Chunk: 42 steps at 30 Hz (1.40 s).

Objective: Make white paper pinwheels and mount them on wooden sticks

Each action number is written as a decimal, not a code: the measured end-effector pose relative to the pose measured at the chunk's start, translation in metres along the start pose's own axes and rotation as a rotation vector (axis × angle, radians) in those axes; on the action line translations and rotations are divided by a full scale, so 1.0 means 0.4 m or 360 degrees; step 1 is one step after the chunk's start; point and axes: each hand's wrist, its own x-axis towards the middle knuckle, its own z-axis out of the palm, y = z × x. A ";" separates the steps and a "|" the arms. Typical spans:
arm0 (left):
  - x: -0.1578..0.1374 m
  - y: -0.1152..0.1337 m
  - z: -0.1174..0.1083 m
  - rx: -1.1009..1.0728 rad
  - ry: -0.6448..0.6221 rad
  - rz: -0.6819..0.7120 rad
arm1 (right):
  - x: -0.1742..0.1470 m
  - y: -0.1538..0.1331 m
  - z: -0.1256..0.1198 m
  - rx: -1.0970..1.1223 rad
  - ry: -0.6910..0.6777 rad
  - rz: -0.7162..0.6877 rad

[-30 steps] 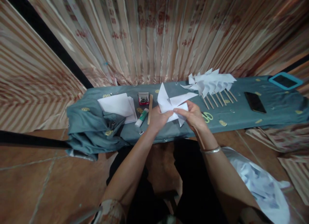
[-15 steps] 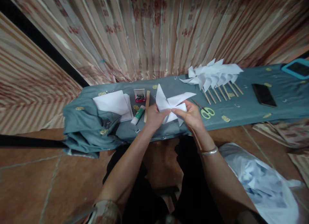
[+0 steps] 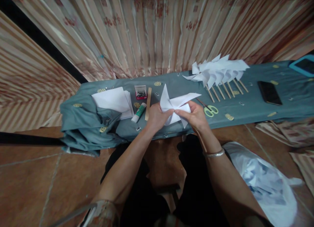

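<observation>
A white paper pinwheel (image 3: 180,101) is held over the front of the cloth-covered bench, its pointed blades fanning out. My left hand (image 3: 158,116) grips its left side, and my right hand (image 3: 195,115) grips its right side. Both thumbs press close together at its centre; the fingers beneath are hidden by the paper. Left of my left hand lie thin wooden sticks (image 3: 148,104), a green and white glue stick (image 3: 139,113) and a small red box of metal pins (image 3: 140,92). Scissors with light green handles (image 3: 210,111) lie just right of my right hand.
White paper sheets (image 3: 111,99) are stacked at the left on the green cloth (image 3: 85,114). Finished pinwheels on sticks (image 3: 222,72) overlap in a row at the back right. Beyond are a black phone (image 3: 270,93) and a blue-framed device (image 3: 303,66). A plastic bag (image 3: 267,184) stands on the floor.
Both hands keep the same grip on the paper pinwheel, which is nearly unmoved between them. The camera view has shifted slightly.
</observation>
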 end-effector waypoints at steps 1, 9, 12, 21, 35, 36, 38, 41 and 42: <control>-0.002 0.001 0.000 0.0031 0.0007 0.0006 | 0.000 0.000 0.001 0.0006 -0.0002 0.0008; 0.005 -0.002 0.003 0.0022 0.0044 0.0000 | 0.005 0.003 0.006 -0.0043 0.0001 -0.0035; 0.007 0.004 0.003 -0.0044 0.0025 -0.0030 | 0.007 0.005 0.004 -0.0061 -0.0007 -0.0036; 0.009 0.015 0.005 0.0033 0.0042 -0.0089 | 0.011 0.012 0.003 -0.0067 0.0032 0.0012; 0.015 0.003 0.013 0.0106 0.0080 -0.0082 | 0.023 0.020 0.007 -0.0048 0.0056 0.0042; 0.015 0.003 0.014 0.0116 0.0084 -0.0086 | 0.024 0.021 0.007 -0.0054 0.0058 0.0048; 0.017 0.003 0.015 0.0107 0.0086 -0.0097 | 0.025 0.021 0.005 -0.0062 0.0060 0.0062; 0.020 0.002 0.015 0.0017 0.0088 -0.0116 | 0.026 0.017 0.001 -0.0064 0.0037 0.0059; 0.021 0.001 0.014 -0.0010 0.0094 -0.0122 | 0.026 0.016 -0.001 -0.0068 0.0022 0.0054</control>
